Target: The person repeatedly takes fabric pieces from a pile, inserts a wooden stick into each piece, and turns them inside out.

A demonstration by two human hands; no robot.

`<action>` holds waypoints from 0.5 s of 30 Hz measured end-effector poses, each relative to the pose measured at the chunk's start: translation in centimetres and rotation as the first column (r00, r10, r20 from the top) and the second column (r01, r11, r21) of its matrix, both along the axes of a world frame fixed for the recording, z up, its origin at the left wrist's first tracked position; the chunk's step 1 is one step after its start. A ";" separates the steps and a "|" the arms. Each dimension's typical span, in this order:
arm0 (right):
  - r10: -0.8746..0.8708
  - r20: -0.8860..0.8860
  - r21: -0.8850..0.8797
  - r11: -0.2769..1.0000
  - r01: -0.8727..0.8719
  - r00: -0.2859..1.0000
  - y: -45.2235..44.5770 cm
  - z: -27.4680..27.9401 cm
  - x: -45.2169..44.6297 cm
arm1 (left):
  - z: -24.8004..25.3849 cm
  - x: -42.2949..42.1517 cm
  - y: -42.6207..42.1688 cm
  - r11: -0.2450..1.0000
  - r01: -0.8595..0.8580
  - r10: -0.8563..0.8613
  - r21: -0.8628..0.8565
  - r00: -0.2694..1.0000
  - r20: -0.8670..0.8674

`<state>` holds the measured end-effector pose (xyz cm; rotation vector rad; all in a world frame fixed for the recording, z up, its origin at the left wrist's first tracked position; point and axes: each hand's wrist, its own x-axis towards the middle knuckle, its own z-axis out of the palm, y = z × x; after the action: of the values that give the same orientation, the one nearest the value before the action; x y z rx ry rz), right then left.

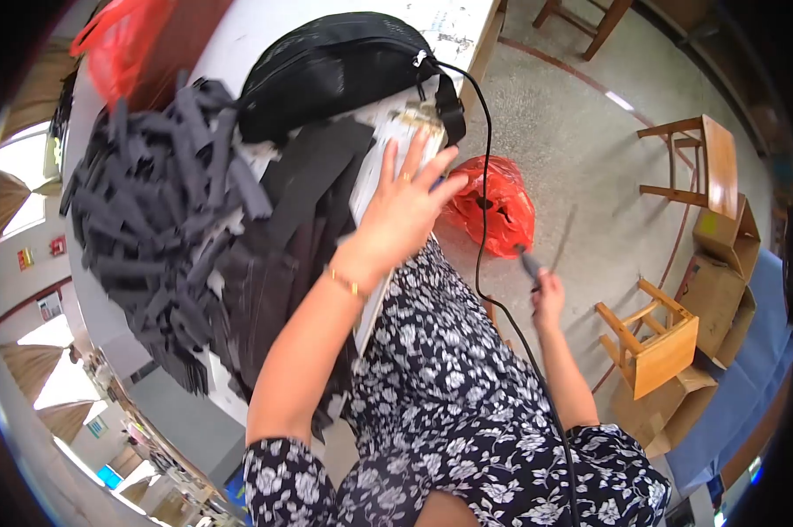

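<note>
My left hand is over the edge of the white table, its fingers spread, beside dark fabric pieces. A big heap of dark grey strips lies to the left of the fabric. Beyond my hand rests a black bag with a strap. My right hand is out to the right, above the floor, closed around a small dark grey object that looks like a strip or roll. The far end of this object is near a red plastic bag at the table's side.
A black cable runs from the black bag down across my lap. Wooden stools and open cardboard boxes stand on the floor at the right. Another red bag is at the upper left.
</note>
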<state>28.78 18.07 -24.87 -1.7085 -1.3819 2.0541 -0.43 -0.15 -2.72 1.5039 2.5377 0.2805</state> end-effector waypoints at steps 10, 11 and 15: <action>0.927 -0.169 0.744 0.342 -0.574 0.334 1.0 34.9 -8.2 | 15.0 11.5 0.3 0.897 -0.134 -0.086 0.422 0.882 0.462; 0.933 -0.209 0.770 0.342 -0.539 0.293 -1.2 35.0 -8.9 | 15.7 12.8 -1.1 0.894 -0.202 -0.043 0.401 0.851 0.524; 0.999 0.018 0.811 0.001 -0.586 0.027 -7.0 41.0 -10.6 | 16.2 16.7 -10.1 0.814 -0.422 0.134 0.399 0.805 0.578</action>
<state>18.20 11.07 16.16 0.5217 -2.7623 1.6211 16.31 -10.24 13.47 0.9377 2.2960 1.3176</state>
